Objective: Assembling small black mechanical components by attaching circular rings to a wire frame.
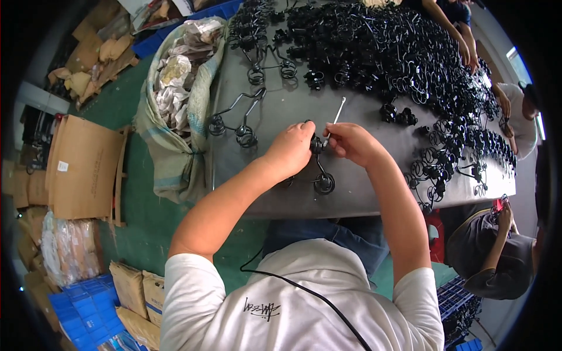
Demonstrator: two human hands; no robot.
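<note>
Near the front of the table, my left hand (291,150) is closed around a black double-coil wire spring (324,183). One round coil hangs below the fingers toward the table edge; much of the part is hidden by the hand. A slim silver wrench (336,118) is pinched between the thumb and fingers of my right hand (353,142). Its lower end meets a dark fitting at the top of the spring, and its other end points away from me. Another black wire spring (241,114) lies on the table to the left of my hands.
A large heap of black wire springs (374,52) covers the far and right parts of the grey table (281,202). Left of it stands a woven sack (202,111) stuffed with crumpled paper. Other people's hands (465,52) work along the right side. Cardboard (85,167) stands on the green floor.
</note>
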